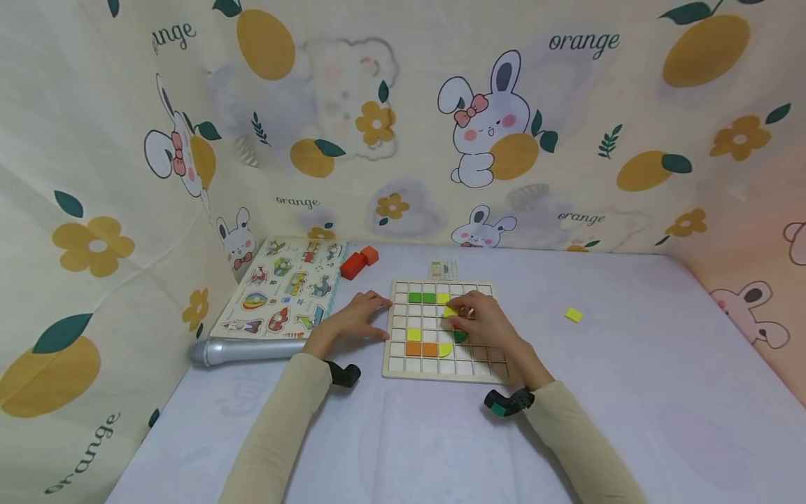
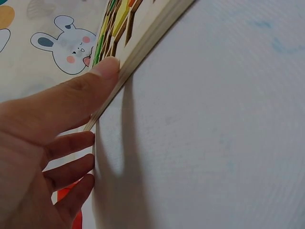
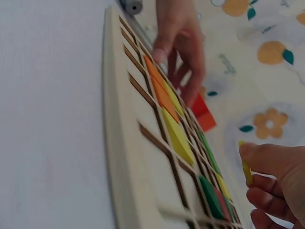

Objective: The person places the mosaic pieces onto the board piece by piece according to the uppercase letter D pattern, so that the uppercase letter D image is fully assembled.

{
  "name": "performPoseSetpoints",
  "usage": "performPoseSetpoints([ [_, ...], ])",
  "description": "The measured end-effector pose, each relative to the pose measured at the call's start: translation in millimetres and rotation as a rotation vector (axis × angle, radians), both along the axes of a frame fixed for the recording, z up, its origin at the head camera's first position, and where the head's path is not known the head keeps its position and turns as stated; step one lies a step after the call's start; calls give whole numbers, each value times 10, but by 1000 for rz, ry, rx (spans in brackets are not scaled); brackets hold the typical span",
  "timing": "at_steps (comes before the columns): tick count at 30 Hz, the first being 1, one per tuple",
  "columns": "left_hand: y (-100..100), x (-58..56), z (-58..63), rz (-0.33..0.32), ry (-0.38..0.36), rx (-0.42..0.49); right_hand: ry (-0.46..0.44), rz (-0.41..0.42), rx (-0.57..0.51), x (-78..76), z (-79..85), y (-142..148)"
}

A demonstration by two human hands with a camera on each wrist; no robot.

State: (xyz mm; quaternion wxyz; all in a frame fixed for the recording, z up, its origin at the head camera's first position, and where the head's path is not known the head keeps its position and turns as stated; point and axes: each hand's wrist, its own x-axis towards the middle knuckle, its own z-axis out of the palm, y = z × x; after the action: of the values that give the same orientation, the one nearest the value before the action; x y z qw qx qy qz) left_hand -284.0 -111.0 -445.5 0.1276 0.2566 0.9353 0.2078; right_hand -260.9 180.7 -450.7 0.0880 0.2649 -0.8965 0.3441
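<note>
A wooden grid board [image 1: 397, 364] lies between the two hands. My left hand [image 1: 359, 316] rests against its left edge, thumb tip [image 2: 107, 67] at the rim and the other fingers loosely spread along the side. Over the board's upper right part, my right hand [image 1: 488, 322] pinches a thin yellow tile [image 3: 247, 172] between thumb and fingers. Green tiles [image 1: 422, 298] and a yellow tile [image 1: 443, 298] sit in an upper row. Lower down are a yellow square [image 1: 413, 334], orange tiles [image 1: 422, 349], a rounded yellow tile [image 1: 445, 349] and a green one [image 1: 460, 337], partly hidden by the right hand.
A loose yellow tile [image 1: 574, 315] lies on the table to the right. Red blocks [image 1: 354, 265] and a small patterned card [image 1: 443, 269] are behind the board. At left lie a picture puzzle board [image 1: 267, 297] and a silver microphone [image 1: 252, 351]. Printed cloth walls [image 1: 403, 126] enclose the table.
</note>
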Motion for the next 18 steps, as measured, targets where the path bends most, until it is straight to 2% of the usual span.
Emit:
performPoseSetpoints([
  [10, -17, 2, 4, -5, 11, 11, -54, 41, -40, -63, -110, -394],
  [18, -16, -11, -8, -14, 2, 20, -110, 14, -33, -117, -184, -585],
])
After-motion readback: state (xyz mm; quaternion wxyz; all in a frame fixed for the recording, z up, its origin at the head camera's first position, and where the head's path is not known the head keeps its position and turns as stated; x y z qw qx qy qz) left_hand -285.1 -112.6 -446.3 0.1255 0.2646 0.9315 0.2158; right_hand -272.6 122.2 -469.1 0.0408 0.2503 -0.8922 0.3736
